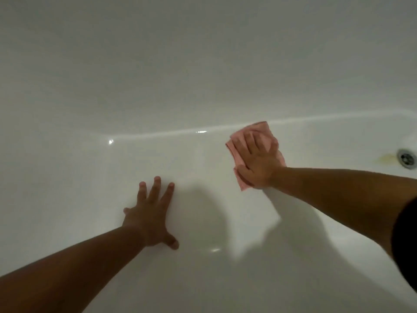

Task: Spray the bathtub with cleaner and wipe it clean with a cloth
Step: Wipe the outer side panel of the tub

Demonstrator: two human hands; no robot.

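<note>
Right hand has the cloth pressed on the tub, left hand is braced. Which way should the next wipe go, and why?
Probably slide the right hand and its pink cloth rightward toward the drain: a yellowish stain sits beside it, apart from the cloth. The left hand, flat on the bathtub floor, gives support.

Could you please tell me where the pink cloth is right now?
In the head view, the pink cloth sits right of centre on the bathtub surface, pressed flat under the right hand, with the drain farther right.
</note>
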